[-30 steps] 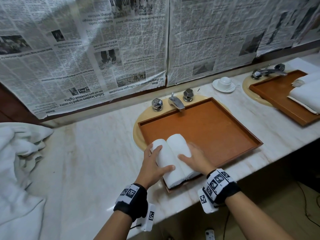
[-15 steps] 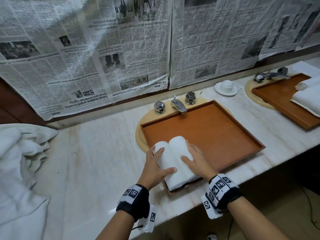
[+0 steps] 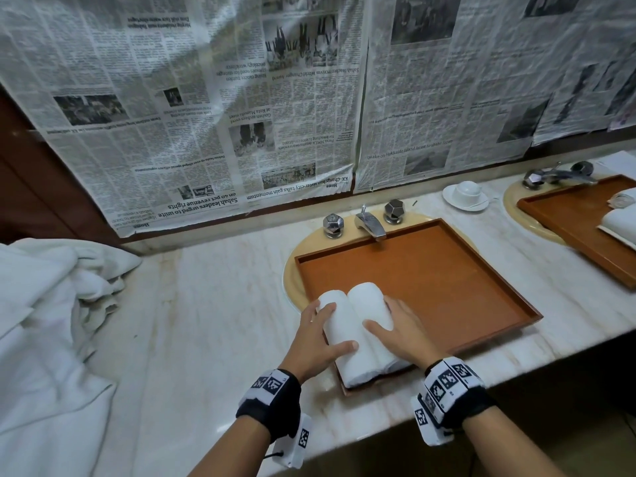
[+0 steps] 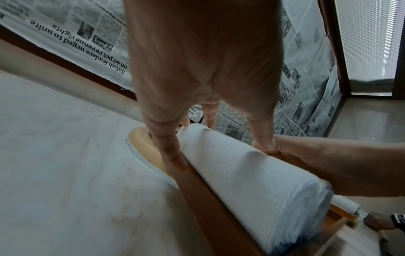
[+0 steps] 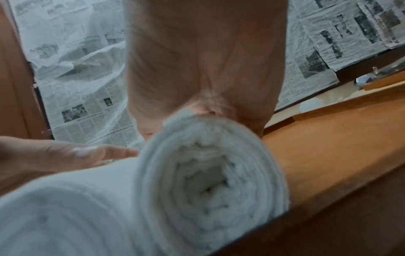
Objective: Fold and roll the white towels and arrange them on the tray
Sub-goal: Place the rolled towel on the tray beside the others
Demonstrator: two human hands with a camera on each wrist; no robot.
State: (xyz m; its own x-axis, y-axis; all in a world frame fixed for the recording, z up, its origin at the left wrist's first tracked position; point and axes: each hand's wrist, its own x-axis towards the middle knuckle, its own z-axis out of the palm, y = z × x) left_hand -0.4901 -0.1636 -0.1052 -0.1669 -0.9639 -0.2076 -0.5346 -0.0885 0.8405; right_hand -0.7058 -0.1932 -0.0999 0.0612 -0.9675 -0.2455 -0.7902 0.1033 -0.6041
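Left hand (image 3: pixel 318 333) cups the left rolled white towel (image 3: pixel 339 325), right hand (image 3: pixel 395 330) cups the right rolled white towel (image 3: pixel 370 304), in the brown wooden tray (image 3: pixel 447 280).

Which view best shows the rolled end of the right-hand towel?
The right wrist view: the right towel roll faces the camera, spiral layers visible. The head view shows only its top and side; the left wrist view shows the other roll instead.

Two rolled towels (image 3: pixel 358 332) in tray (image 3: pixel 447 270)
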